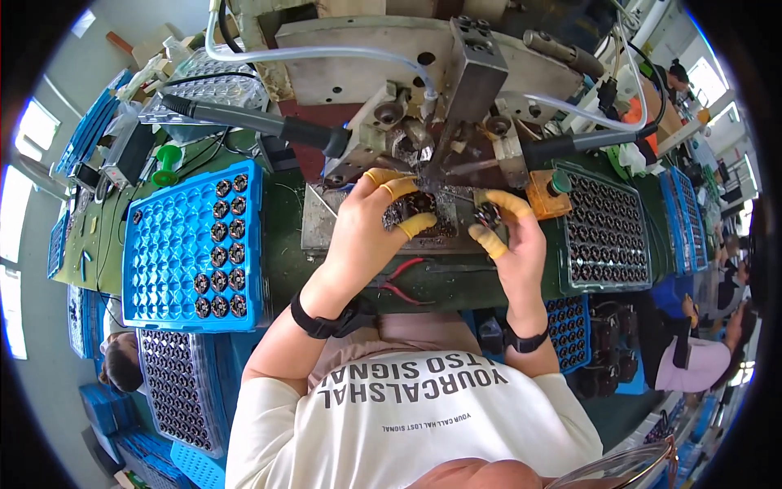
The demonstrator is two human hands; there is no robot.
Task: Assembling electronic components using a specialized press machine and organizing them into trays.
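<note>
Checking head view: left hand (358,224) pinches a dark coil (415,209) at its 2 o'clock, thumb opposing fingers; contact points partly hidden. Right hand (520,243) pinches a second coil (488,214) at its 10 o'clock, thumb and fingertip. Second coil lies at 3 o'clock from the first, near but apart. Both roundish, can't make out a long axis. Fixture (479,61) at 12 o'clock, left hand nearer its tip.

Blue tray (256,244), 9 o'clock: coils mostly along its 3 o'clock side, one near its 10 o'clock corner. Clear tray (611,287), 3 o'clock: rows of dark parts.
</note>
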